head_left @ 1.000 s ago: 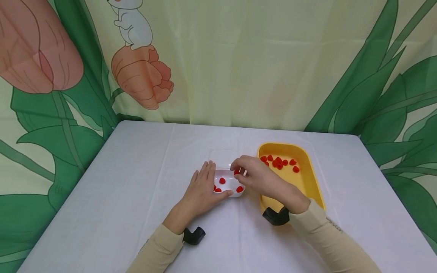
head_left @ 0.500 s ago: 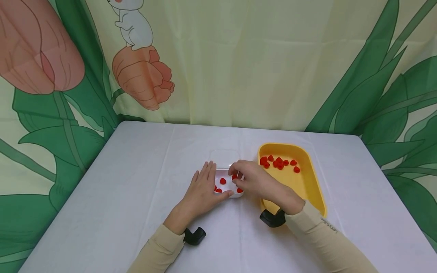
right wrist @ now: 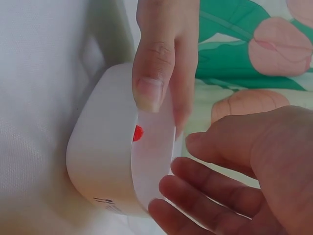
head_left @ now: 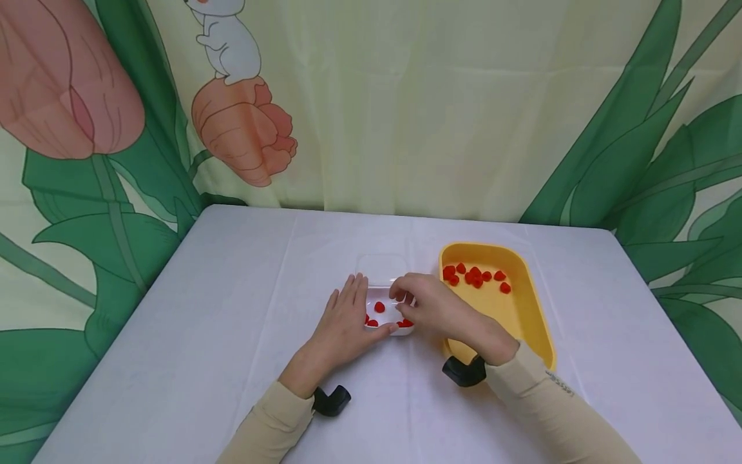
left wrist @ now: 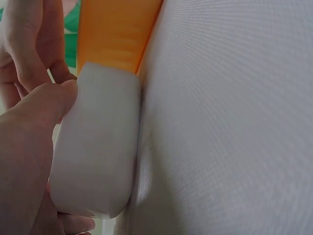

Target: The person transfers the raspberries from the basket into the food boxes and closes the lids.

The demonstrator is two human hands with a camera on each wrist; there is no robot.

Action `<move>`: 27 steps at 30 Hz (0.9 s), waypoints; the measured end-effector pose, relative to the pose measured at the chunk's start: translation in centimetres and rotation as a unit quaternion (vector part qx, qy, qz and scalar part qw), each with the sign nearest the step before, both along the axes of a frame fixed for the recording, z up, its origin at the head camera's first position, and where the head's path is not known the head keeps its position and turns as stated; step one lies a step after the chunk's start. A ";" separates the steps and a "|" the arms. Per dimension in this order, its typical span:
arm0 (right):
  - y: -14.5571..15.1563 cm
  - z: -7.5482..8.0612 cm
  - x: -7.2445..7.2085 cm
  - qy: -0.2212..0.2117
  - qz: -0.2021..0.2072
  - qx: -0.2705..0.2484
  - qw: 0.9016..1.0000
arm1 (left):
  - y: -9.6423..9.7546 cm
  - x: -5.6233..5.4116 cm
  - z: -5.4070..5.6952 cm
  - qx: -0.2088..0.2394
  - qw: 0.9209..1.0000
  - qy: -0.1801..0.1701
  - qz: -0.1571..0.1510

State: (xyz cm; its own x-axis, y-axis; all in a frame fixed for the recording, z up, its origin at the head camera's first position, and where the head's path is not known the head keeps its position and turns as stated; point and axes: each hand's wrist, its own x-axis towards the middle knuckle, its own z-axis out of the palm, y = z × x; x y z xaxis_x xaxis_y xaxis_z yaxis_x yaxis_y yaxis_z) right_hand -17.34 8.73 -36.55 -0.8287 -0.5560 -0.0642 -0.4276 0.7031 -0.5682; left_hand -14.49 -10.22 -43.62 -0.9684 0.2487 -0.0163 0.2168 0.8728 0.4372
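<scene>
A small white plastic box [head_left: 402,332] with its clear lid [head_left: 381,264] folded back stands mid-table. Several red raspberry-like berries [head_left: 379,307] lie inside it. My left hand [head_left: 339,322] rests straight fingers along the box's left side; its thumb touches the front rim, as the left wrist view shows on the box wall [left wrist: 98,142]. Over the right edge of the box hovers my right hand [head_left: 437,306], fingers loosely bent. In the right wrist view those fingers [right wrist: 210,188] hold nothing beside the rim, and one berry [right wrist: 138,133] shows inside. The right hand hides part of the box.
A yellow tray [head_left: 504,316] stands close to the right of the box, with several red berries [head_left: 477,277] toward its far end. White cloth [head_left: 232,309] covers the table. Behind hangs a printed curtain [head_left: 440,129].
The berry in my right hand has been let go into the box, now near the front right beside another. The right hand moved slightly left over the box; the left hand stayed put.
</scene>
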 end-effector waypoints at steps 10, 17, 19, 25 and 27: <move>0.7 0.4 0.0 0.010 -0.025 -0.025 0.999 | 0.1 0.0 0.0 0.002 1.000 -0.002 0.001; 1.8 0.9 -0.4 0.024 -0.056 -0.037 0.997 | 0.1 -0.1 -0.1 0.000 1.000 -0.001 0.001; 2.2 1.0 -0.5 0.036 -0.066 -0.044 0.996 | 0.1 -0.2 0.0 0.003 1.000 0.002 -0.002; 3.3 1.2 -0.7 0.069 -0.076 -0.063 0.993 | 0.0 -0.1 0.0 0.003 1.000 -0.005 -0.002; 3.7 1.3 -0.8 0.074 -0.082 -0.064 0.992 | 0.0 -0.1 0.1 0.005 1.000 -0.006 -0.001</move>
State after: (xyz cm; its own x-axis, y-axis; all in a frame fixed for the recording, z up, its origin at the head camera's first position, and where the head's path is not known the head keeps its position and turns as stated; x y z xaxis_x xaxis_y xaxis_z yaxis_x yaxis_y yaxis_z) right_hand -18.14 12.44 -35.23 -0.9041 -0.4080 0.1270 -0.3981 0.6960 -0.5976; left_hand -14.55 -10.21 -43.57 -0.9678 0.2504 -0.0256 0.2128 0.8685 0.4477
